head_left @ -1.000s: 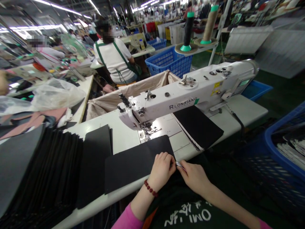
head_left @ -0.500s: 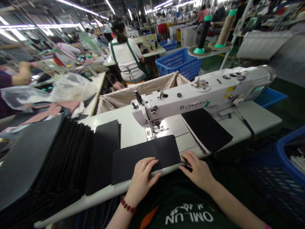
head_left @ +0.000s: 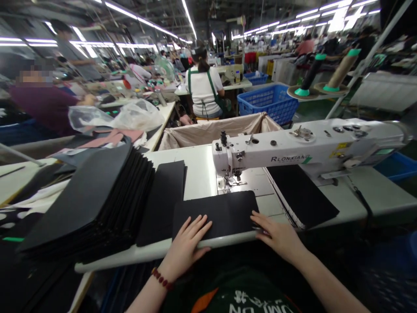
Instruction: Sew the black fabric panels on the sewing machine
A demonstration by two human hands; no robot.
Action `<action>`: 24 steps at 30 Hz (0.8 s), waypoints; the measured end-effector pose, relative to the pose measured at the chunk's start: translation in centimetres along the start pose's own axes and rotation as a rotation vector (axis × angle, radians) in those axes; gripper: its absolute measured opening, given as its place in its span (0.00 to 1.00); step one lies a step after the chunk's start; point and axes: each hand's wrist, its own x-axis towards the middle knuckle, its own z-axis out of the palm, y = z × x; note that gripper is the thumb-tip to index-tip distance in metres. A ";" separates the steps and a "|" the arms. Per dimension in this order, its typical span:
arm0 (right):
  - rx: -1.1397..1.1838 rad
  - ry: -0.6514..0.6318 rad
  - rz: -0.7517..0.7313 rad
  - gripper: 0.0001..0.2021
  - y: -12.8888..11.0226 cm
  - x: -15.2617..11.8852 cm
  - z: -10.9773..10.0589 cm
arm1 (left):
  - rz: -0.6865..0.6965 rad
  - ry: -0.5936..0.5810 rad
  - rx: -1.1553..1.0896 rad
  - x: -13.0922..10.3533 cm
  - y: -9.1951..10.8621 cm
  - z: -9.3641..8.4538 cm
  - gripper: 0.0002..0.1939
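Note:
A dark rectangular panel (head_left: 224,211) lies on the pale sewing table, its far edge close to the needle area of a white sewing machine (head_left: 276,150). My left hand (head_left: 187,243) rests with fingers spread on the panel's near left part, a red bead bracelet on the wrist. At the panel's right edge, my right hand (head_left: 276,237) is curled round a small object, too hidden to name, with its fingertips touching the panel's corner.
At the left stands a tall stack of dark panels (head_left: 94,187), with another dark panel (head_left: 164,200) beside it. More panels (head_left: 302,195) lie under the machine arm. A cloth-lined bin (head_left: 215,130), a blue basket (head_left: 267,104) and a seated person (head_left: 203,89) are beyond.
The view has swung left, so the scene sits further right. My left hand's fingers have spread flatter on the panel. My right hand's fingertips have come onto the panel's right edge.

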 end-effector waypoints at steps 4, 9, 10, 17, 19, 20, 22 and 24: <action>-0.081 -0.014 -0.024 0.25 0.2 -1.3 1.3 | 0.092 -0.028 -0.027 -1.2 0.4 0.2 0.26; 0.262 0.162 0.061 0.09 -0.7 -1.9 -3.2 | -0.037 0.086 -0.201 -1.7 -0.7 -4.5 0.14; 0.308 0.227 0.110 0.08 -0.9 -1.7 -4.4 | -0.127 0.130 -0.265 -1.6 -1.0 -5.7 0.11; 0.513 0.311 0.281 0.14 -2.5 -1.2 -8.5 | -0.649 0.181 -0.968 -0.3 -0.4 -9.4 0.13; 0.560 0.301 0.299 0.15 -2.8 -1.4 -8.8 | -0.720 0.199 -1.141 -0.1 0.3 -9.4 0.14; 0.577 0.302 0.309 0.15 -2.9 -1.4 -8.9 | -0.739 0.208 -1.203 0.0 0.6 -9.4 0.14; 0.610 0.295 0.330 0.16 -2.9 -1.6 -9.0 | -0.756 0.230 -1.263 0.0 1.0 -9.6 0.14; 0.646 0.276 0.359 0.16 -2.9 -1.8 -9.1 | -0.761 0.248 -1.264 0.0 1.3 -9.9 0.15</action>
